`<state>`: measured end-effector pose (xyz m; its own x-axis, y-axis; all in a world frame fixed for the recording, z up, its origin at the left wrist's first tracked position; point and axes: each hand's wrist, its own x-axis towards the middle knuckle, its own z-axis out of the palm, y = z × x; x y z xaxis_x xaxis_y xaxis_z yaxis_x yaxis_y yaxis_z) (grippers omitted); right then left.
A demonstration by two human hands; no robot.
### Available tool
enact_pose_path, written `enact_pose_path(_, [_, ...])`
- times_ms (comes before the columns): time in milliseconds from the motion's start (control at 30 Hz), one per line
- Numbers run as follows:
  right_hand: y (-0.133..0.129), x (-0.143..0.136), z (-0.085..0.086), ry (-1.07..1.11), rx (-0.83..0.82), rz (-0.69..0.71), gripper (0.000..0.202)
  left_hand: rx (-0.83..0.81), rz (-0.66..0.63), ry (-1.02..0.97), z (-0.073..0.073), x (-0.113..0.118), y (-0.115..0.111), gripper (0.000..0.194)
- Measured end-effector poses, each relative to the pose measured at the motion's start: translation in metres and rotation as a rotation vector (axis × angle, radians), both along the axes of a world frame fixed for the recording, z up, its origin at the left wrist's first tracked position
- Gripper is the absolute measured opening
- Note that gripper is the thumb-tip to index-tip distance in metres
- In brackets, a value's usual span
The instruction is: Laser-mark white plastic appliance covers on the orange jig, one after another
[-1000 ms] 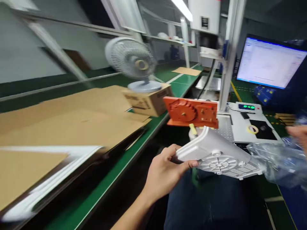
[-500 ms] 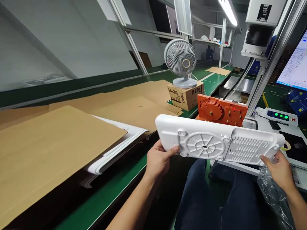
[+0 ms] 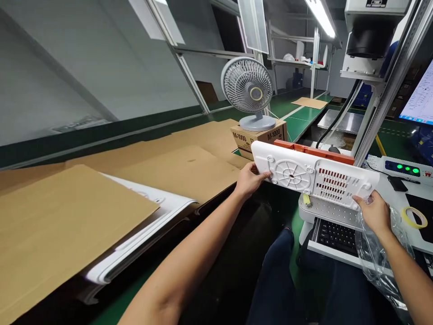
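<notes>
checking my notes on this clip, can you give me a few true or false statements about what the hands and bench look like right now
1. Both hands hold the white plastic panel with a round ribbed hub and vent slots. True: the left hand grips its left end, the right hand its lower right corner.
2. The panel lies flat on the brown cardboard sheets. False: it is held up in front of the orange plastic fixture.
3. The small grey desk fan stands on a cardboard box marked M-1000. True.
4. The lights on the white control box glow red. False: they glow green.
5. The roll of yellow tape is in the right hand. False: it lies on the bench, apart from the hand.
</notes>
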<state>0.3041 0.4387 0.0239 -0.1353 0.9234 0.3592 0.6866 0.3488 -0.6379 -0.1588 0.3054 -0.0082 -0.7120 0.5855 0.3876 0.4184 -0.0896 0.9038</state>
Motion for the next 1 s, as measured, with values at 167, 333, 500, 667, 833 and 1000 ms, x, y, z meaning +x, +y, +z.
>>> enact_pose_path(167, [0.029, -0.024, -0.003, -0.026, 0.037, -0.007, 0.049, 0.032, -0.010, -0.060, -0.004, -0.021, 0.024, 0.078])
enact_pose_path(333, [0.044, -0.034, -0.007, -0.049, 0.044, -0.037, 0.049, -0.001, -0.011, -0.048, -0.012, -0.035, 0.044, 0.076])
enact_pose_path(500, [0.057, -0.034, -0.011, -0.041, 0.071, -0.029, 0.054, -0.013, 0.021, -0.018, -0.020, -0.043, 0.055, 0.078])
enact_pose_path(667, [0.062, -0.034, -0.011, -0.039, 0.101, -0.040, 0.058, -0.091, 0.061, 0.051, -0.027, -0.043, 0.050, 0.073])
enact_pose_path(833, [0.061, -0.034, -0.016, -0.074, 0.075, -0.038, 0.057, -0.072, 0.064, 0.046, -0.021, -0.038, 0.056, 0.072])
enact_pose_path(1000, [0.073, -0.038, -0.021, -0.069, 0.046, -0.059, 0.052, -0.098, 0.101, 0.058, -0.010, -0.033, 0.063, 0.068])
